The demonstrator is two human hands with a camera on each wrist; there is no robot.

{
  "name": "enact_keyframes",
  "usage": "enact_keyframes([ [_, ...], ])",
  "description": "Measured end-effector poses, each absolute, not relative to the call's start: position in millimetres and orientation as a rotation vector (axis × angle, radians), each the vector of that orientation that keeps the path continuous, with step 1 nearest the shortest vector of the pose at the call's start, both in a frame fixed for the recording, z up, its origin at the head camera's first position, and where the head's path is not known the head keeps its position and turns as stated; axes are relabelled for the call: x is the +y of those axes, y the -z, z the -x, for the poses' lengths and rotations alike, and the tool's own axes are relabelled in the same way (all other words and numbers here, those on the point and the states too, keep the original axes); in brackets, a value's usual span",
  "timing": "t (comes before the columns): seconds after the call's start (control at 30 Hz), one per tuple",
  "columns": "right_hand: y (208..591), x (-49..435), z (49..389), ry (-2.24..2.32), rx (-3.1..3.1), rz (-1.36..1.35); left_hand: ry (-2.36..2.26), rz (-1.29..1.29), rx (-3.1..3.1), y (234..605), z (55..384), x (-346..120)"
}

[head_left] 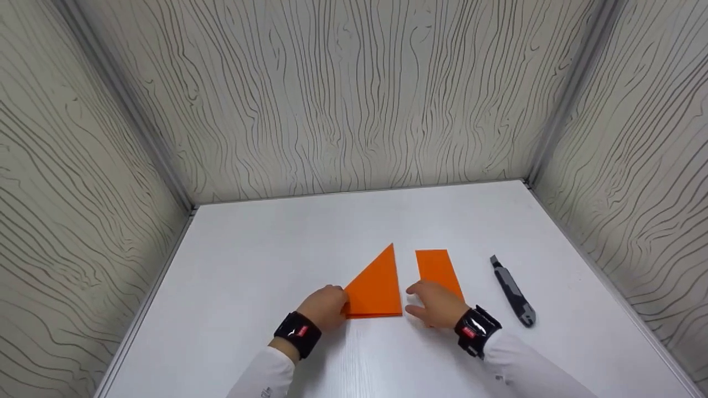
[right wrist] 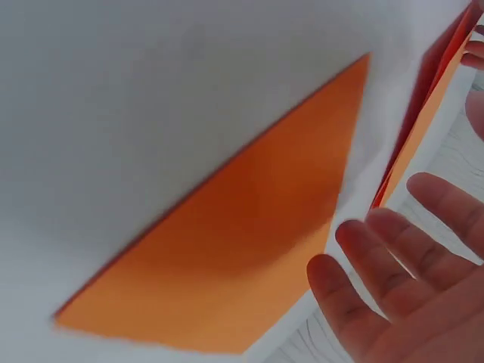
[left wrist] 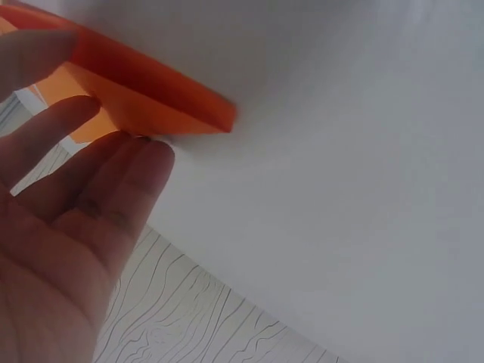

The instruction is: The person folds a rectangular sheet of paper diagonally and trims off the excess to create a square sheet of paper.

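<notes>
A folded orange paper triangle [head_left: 379,287] lies on the white table with its tip pointing away and its layered edge facing me. My left hand [head_left: 326,307] pinches its left corner; in the left wrist view the thumb is at one side of the layered paper [left wrist: 151,94] and the fingers at the other. The right hand [head_left: 440,304] hovers with parted fingers between the triangle and an orange paper strip [head_left: 437,265], covering the strip's near left part. In the right wrist view, its fingers [right wrist: 333,291] are extended and hold nothing.
A black and grey utility knife [head_left: 514,293] lies right of the strip, its head end pointing away. Wood-grain panels [head_left: 354,99] enclose the white table [head_left: 265,243] at the back and both sides.
</notes>
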State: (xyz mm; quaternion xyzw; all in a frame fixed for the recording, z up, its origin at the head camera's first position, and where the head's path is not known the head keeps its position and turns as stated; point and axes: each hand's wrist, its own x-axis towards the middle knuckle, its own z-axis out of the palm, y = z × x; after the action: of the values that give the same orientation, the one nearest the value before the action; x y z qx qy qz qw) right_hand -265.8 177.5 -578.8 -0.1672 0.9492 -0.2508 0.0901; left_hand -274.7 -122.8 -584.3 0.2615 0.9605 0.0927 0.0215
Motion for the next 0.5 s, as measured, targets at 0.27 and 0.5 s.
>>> enact_keyframes([
  [0.27,584,157,270,0.932,2.800,0.299,-0.278,-0.898,3.067,588,272,-118],
  [0.5,586,154,280,1.096,2.754,0.141,-0.228,-0.898,3.096,591,272,-113],
])
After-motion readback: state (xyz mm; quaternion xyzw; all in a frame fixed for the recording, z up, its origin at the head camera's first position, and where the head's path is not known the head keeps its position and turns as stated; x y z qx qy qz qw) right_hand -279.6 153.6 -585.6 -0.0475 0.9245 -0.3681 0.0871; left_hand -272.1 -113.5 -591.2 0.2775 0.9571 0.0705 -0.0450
